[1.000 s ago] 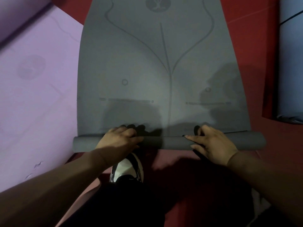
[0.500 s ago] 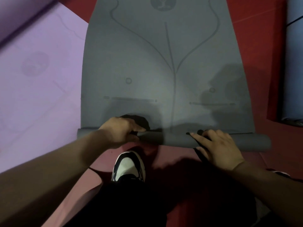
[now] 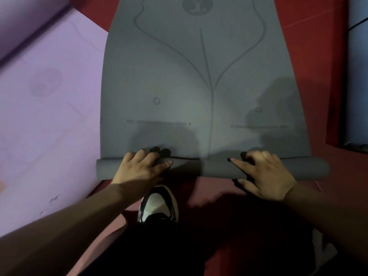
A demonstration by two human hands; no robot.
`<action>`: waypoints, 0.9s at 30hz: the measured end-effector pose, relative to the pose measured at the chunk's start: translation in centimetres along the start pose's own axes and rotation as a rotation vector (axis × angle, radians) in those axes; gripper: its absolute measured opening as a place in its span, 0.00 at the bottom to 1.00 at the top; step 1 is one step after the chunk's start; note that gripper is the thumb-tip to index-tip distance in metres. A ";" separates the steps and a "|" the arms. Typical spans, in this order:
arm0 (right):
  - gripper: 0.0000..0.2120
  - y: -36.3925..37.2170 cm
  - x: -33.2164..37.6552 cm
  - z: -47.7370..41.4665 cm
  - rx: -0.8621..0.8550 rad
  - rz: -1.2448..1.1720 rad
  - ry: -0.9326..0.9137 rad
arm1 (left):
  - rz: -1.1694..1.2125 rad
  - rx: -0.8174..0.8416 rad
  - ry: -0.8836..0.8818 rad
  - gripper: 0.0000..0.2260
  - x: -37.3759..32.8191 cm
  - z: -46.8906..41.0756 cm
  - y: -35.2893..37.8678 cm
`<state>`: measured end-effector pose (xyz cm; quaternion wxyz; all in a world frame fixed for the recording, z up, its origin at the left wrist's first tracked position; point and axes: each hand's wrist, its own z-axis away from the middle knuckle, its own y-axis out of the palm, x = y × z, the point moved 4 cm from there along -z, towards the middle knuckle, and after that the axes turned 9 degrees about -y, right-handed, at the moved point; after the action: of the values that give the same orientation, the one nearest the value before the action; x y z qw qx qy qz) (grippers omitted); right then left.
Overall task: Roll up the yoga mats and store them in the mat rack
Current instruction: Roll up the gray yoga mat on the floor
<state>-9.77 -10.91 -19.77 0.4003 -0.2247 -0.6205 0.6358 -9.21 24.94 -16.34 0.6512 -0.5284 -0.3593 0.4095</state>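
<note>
The rolled end of the grey mat (image 3: 207, 169) lies slightly nearer the printed lines (image 3: 159, 122); the left hand (image 3: 140, 170) and right hand (image 3: 265, 176) have regripped over its far side.

Place: most likely a yoga or exercise room, dimly lit.
Floor: red floor (image 3: 318, 56), with mats laid straight on it.
Mats: grey mat (image 3: 199, 86) at 12 o'clock, purple mat (image 3: 49, 116) at 9 o'clock, blue mat (image 3: 356, 76) at 3 o'clock.
Markings: alignment lines and a round emblem (image 3: 197, 5) on the grey mat.

The floor (image 3: 318, 56) is dark red, with a thin pale seam line (image 3: 315, 17) running across it at the upper right. Lighting is dim; soft shadows fall on the near floor area
</note>
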 end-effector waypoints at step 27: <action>0.23 -0.5 -2.0 -2.5 -0.067 -0.160 0.072 | 0.044 -0.103 -0.006 0.19 1.5 -2.6 -1.5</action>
<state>-6.57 -10.98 -20.01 0.4642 -0.2103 -0.6427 0.5720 -6.03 25.10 -15.34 0.6130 -0.5677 -0.3699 0.4064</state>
